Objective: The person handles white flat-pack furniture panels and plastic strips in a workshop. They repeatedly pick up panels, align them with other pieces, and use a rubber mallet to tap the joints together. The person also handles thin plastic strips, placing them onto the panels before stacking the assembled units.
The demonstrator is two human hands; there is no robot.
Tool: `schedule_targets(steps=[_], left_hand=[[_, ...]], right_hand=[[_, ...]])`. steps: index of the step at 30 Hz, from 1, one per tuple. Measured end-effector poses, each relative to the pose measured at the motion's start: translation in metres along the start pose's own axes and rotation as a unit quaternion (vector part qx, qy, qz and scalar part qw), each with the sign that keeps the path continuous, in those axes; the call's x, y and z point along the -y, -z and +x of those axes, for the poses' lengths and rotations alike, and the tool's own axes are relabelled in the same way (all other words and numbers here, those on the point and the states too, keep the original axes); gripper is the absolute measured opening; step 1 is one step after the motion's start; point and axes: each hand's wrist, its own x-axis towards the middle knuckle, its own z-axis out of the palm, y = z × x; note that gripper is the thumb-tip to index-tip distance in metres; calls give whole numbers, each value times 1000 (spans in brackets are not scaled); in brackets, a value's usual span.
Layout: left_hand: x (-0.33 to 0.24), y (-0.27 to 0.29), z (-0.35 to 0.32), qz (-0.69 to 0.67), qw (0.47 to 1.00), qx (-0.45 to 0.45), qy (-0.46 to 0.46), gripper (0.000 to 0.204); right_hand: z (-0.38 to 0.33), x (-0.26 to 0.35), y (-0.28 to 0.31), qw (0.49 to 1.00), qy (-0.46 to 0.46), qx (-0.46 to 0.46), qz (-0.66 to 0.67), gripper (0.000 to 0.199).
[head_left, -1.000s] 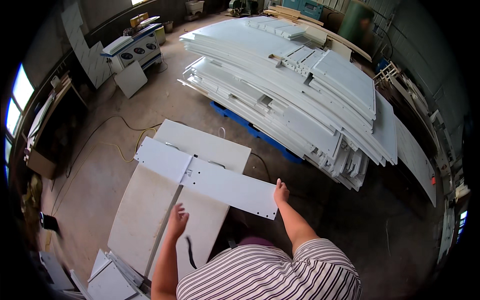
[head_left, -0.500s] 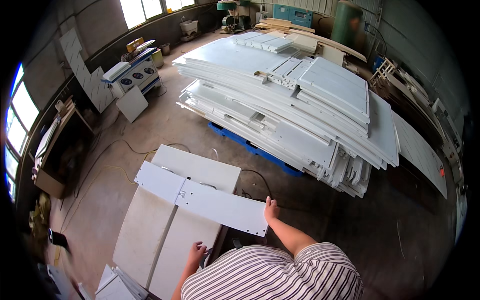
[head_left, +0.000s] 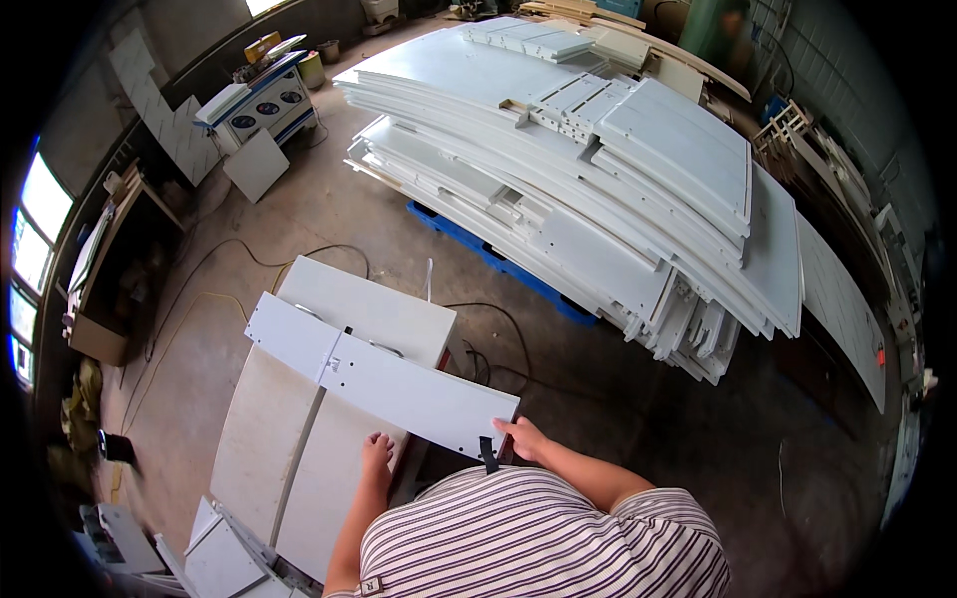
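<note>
A long white panel (head_left: 419,389) with drilled holes lies across the worktable (head_left: 344,468), its right end reaching past the table's side. Partway along it runs a seam with a small metal fitting (head_left: 331,365). At the right end, my right hand (head_left: 524,439) grips the panel's corner, thumb lying on the top face. My left hand (head_left: 377,453) hovers by the panel's near edge above the tabletop, its fingers curled and nothing visible in them. A black strap (head_left: 487,454) hangs in front of the striped shirt and covers a bit of the panel.
Beyond the table, a tall stack of white panels (head_left: 558,169) rests on a blue pallet (head_left: 498,267). Dark cables (head_left: 518,344) trail over the floor. More white boards (head_left: 224,558) stand at the lower left. A blue-and-white machine (head_left: 264,110) is at the far left.
My right hand has shifted along the panel's end, nearer to me. My left hand has risen closer to the panel's near edge. The whole view has tilted down.
</note>
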Motion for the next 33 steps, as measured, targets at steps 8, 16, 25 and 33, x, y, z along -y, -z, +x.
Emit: schedule_targets(steps=[8,16,25,33], left_hand=[[-18,18,38,-66,996,48,-31,12],[-30,36,65,-91,984,149,18,7],[-67,26,57,-224,956,142,124,15],[-120,-15,49,-463,860,199,83,25]], right_hand=[[6,-2,-7,999,14,-20,-20,43],[5,-9,-15,994,43,-94,-48,46],[-33,20,-64,988,90,-129,-14,46],[-79,112,-114,969,234,-52,-52,55]])
